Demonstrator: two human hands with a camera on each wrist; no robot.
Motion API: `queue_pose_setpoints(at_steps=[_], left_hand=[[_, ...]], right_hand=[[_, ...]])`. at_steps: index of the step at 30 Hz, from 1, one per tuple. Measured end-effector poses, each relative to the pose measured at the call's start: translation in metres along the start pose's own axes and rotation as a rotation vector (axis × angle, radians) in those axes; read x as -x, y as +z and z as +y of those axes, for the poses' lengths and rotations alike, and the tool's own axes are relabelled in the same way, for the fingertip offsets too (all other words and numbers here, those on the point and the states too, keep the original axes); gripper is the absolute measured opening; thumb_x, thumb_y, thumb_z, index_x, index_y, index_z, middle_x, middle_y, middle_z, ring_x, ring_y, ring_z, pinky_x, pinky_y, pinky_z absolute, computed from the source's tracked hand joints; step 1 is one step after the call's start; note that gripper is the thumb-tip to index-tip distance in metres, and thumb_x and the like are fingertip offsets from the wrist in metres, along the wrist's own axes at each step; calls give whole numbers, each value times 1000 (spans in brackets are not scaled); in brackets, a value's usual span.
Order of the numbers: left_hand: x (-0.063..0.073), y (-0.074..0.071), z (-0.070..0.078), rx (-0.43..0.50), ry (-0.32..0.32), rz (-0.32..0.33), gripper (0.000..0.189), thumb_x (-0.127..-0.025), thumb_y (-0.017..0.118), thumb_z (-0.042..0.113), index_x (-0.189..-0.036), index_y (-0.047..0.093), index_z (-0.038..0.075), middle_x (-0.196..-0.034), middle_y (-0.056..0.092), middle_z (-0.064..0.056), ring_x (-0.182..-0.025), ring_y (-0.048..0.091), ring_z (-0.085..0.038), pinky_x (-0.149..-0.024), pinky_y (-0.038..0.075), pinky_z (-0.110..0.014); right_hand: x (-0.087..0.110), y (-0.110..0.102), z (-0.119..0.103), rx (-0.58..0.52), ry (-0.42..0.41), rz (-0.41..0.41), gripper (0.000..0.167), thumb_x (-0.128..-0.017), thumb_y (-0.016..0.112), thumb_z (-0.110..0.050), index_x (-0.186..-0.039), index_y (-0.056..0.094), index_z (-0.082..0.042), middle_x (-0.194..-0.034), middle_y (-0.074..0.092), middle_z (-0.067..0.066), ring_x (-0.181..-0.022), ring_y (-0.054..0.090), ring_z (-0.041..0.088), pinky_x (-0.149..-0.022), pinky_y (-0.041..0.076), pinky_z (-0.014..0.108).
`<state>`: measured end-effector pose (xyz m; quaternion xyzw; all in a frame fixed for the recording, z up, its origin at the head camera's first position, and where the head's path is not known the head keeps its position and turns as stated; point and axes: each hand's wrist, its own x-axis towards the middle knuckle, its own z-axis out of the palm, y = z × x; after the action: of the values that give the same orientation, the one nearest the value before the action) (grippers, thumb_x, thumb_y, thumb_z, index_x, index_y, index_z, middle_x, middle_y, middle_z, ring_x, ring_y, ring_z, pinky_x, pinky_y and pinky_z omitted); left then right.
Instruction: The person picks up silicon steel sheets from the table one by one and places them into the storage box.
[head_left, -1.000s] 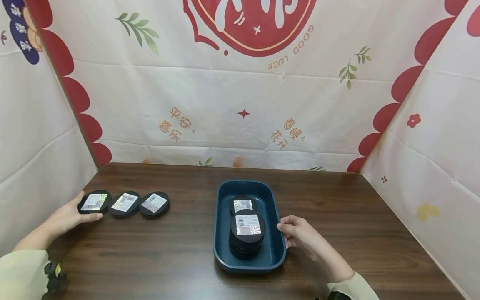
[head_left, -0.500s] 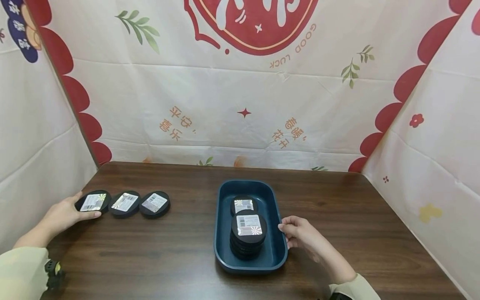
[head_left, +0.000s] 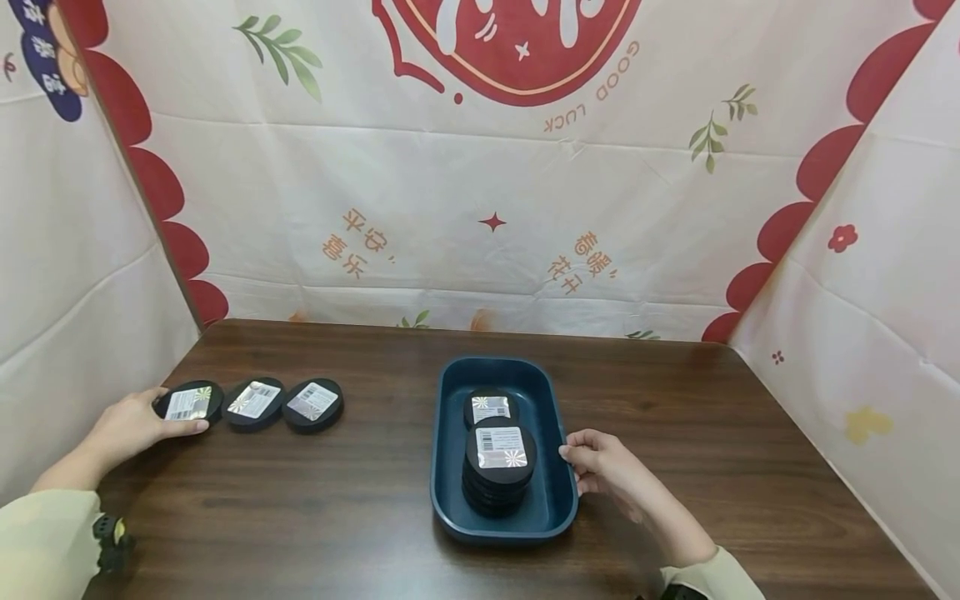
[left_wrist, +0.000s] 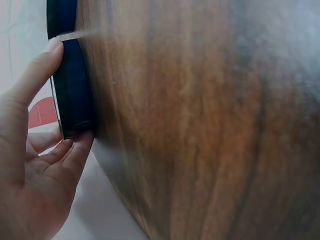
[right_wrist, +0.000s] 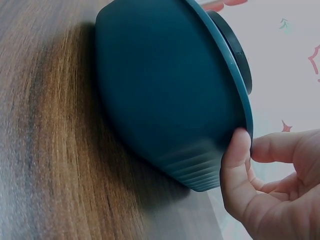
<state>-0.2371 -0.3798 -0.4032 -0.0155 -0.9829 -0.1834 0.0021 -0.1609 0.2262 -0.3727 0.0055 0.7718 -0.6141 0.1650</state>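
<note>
Pale glare hazes the softly blurred table (left_wrist: 200,125) in the left wrist view.

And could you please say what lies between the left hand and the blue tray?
The head view shows three black discs in a row, the nearest gripped by the left hand, then bare table up to the tray.

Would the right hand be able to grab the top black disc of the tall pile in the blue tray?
Probably yes. Nothing covers the top disc, and it sits near the right hand, though that hand would likely have to let go of the tray first.
</note>
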Motion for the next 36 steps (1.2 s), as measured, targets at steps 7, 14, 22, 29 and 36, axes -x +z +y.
queue_pose_setpoints(at_steps=[7, 14, 22, 29, 36], left_hand=[[2, -3, -3, 21, -51, 6, 94, -74, 69, 55, -116, 40, -24, -105, 49, -41, -89, 51, -47, -75, 44, -55], [9, -2, -11, 94, -84, 117, 91, -72, 72, 53, -114, 42, -22, -95, 54, -35, -82, 53, -41, -61, 41, -37], [12, -6, -3, 145, -111, 222, 93, -73, 72, 53, -117, 37, -21, -101, 44, -35, -86, 47, -44, -63, 39, -42], [13, -13, 17, 159, -98, 215, 94, -75, 70, 53, -123, 34, -20, -108, 38, -36, -93, 41, -47, -70, 38, -53], [9, -15, 38, 179, -70, 215, 92, -75, 70, 52, -125, 35, -17, -112, 37, -35, -97, 40, -46, -72, 39, -52]], right_hand=[[0, 0, 2, -7, -5, -4, 35, -93, 52, -14, -112, 41, 13, -76, 50, 7, -64, 50, 14, -55, 49, 26], [-1, 1, 3, -3, -9, -6, 34, -93, 53, -14, -110, 42, 13, -76, 50, 7, -64, 50, 14, -56, 49, 26], [0, -1, 1, -2, 6, 5, 34, -93, 53, -14, -111, 42, 12, -78, 50, 8, -66, 49, 16, -57, 49, 26], [-1, -2, 0, -8, 6, 2, 35, -93, 53, -14, -111, 42, 13, -78, 50, 8, -65, 49, 16, -58, 49, 27], [-1, -1, 1, 1, 8, 7, 35, -93, 53, -14, -112, 42, 13, -77, 50, 7, -65, 50, 16, -58, 49, 27]])
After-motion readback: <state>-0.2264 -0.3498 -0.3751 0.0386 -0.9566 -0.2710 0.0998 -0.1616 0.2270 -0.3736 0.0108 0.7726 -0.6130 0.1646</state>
